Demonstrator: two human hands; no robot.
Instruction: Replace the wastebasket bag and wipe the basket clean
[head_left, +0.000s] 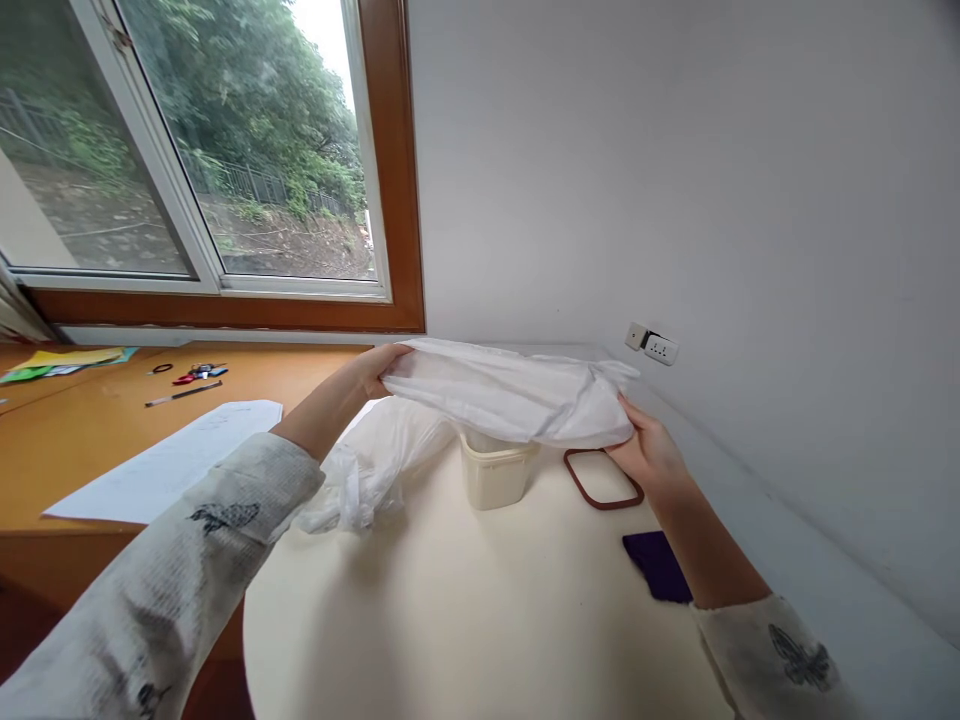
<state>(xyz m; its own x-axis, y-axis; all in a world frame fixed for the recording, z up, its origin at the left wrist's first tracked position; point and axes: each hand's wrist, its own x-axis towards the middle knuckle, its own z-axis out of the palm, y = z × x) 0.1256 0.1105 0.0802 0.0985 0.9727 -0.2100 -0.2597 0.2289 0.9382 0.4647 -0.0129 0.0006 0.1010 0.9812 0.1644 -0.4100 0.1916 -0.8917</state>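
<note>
White plastic bag (510, 398) hangs stretched between both hands, long axis running left to right, just above the cream container (495, 472) on the round surface (450, 620). Left hand (375, 372) pinches its far-left end; right hand (651, 452) clamps its right end, both grips closed on the film. A brown ring (600, 490) lies near the right hand.
</note>
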